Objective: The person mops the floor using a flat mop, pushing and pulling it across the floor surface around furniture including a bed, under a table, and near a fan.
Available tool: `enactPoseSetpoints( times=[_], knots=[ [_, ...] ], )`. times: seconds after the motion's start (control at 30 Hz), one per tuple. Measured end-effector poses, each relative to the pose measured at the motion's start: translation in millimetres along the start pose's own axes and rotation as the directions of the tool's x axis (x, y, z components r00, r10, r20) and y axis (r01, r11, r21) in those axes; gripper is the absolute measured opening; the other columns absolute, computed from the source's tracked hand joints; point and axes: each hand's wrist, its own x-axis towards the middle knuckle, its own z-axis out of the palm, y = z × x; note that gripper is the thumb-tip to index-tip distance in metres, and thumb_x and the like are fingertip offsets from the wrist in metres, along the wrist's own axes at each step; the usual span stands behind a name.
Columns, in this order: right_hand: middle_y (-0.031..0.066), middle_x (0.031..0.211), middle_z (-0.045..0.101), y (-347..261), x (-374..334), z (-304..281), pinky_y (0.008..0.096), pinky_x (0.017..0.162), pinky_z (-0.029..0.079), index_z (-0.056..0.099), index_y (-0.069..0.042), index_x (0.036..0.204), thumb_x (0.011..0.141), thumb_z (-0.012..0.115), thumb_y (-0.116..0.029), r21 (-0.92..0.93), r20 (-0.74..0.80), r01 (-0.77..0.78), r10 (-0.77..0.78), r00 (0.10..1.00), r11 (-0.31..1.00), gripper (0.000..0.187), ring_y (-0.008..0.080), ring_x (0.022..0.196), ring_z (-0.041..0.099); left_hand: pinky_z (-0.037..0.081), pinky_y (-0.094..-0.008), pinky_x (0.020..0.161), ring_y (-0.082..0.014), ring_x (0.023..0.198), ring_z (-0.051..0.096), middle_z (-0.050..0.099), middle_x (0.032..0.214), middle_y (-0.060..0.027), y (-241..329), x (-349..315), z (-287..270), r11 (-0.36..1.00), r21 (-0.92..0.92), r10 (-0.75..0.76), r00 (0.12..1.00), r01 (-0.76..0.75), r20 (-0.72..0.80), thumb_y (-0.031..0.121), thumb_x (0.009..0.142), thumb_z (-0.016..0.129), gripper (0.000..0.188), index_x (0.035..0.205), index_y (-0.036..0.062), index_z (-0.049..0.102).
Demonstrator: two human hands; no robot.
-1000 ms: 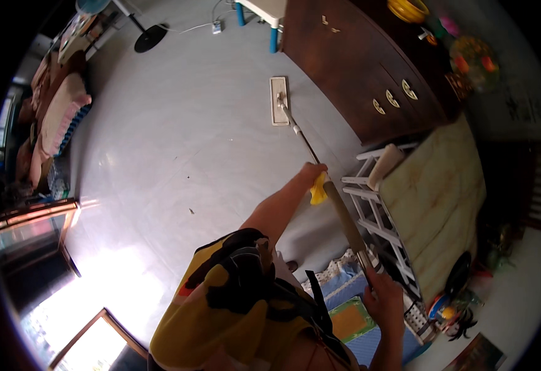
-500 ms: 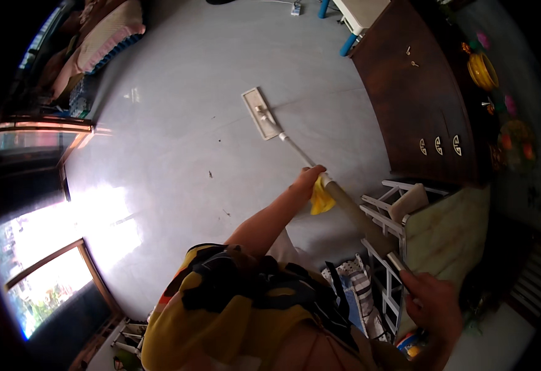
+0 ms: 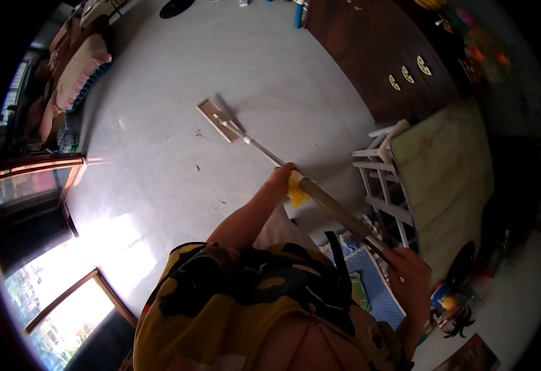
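A flat mop [image 3: 335, 209] with a long pole slants across the view, its pale rectangular head [image 3: 209, 116] at the far end over the grey floor. Wrapped round the lower pole is my left hand [image 3: 280, 179], closed. A yellow cloth [image 3: 297, 190] hangs right beside it; whether the fingers pinch it too, I cannot tell. My right hand [image 3: 409, 272] grips the pole's upper end, near my body. Next to the mop head lies a small patch of dark debris [image 3: 200, 135]. Whether the head touches the floor is unclear.
A dark wooden cabinet [image 3: 363, 55] stands at the far right. Nearer on the right are a marble-patterned table [image 3: 447, 179] and white stools [image 3: 385, 167]. A cushioned seat [image 3: 79, 77] is at the far left, with a bright open doorway [image 3: 79, 297] at the near left. More debris bits [image 3: 198, 167] dot the floor.
The mop head has moved left in view and now sits close to the debris patch. Both hands have kept their hold, and my view has shifted over the room.
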Motion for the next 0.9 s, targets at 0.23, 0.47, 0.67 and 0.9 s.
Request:
enactPoseSetpoints(
  times=[0.23,0.47,0.67,0.9],
  knots=[
    [0.0139,0.082,0.06,11,-149,-36,0.0333,0.062,0.047,0.062,0.0,0.087,0.06,0.06,0.005,-0.103,-0.158,-0.183,0.166,0.973,0.978,0.028,0.0271,0.073,0.06,0.049,-0.0436,0.049,-0.0298,0.057,0.058,0.058,0.072,-0.0157,-157,-21,78,0.975,0.22,-0.065,0.994,0.044,0.087,0.011,0.073,0.061,0.019,0.078,-0.0067,0.056],
    [0.0169,0.077,0.06,13,-234,-51,0.0354,0.065,0.047,0.06,0.005,0.085,0.058,0.056,0.006,-0.169,-0.221,-0.355,0.315,0.923,0.92,0.027,0.0292,0.071,0.06,0.049,-0.0412,0.05,-0.0286,0.06,0.059,0.057,0.073,-0.0157,-271,-46,122,0.937,0.32,-0.22,0.947,0.139,0.234,0.009,0.075,0.06,0.018,0.079,-0.0073,0.056],
    [0.0174,0.077,0.06,14,-240,-40,0.0347,0.064,0.047,0.06,0.005,0.086,0.059,0.056,0.006,-0.049,-0.188,-0.459,0.443,0.877,0.887,0.027,0.0287,0.071,0.061,0.049,-0.0405,0.05,-0.0292,0.063,0.06,0.058,0.076,-0.0171,-280,-52,119,0.905,0.417,-0.194,0.95,0.078,0.243,0.009,0.074,0.061,0.021,0.082,-0.0098,0.056],
    [0.0162,0.082,0.061,-9,-217,-42,0.0351,0.064,0.047,0.061,0.0,0.093,0.068,0.06,-0.001,-0.172,-0.075,-0.15,0.138,0.987,0.974,0.025,0.0288,0.074,0.06,0.049,-0.0403,0.048,-0.0292,0.063,0.06,0.058,0.076,-0.0189,-240,-40,86,0.931,0.366,-0.087,0.978,0.011,0.19,0.008,0.071,0.062,0.024,0.082,-0.0112,0.055]
  ],
)
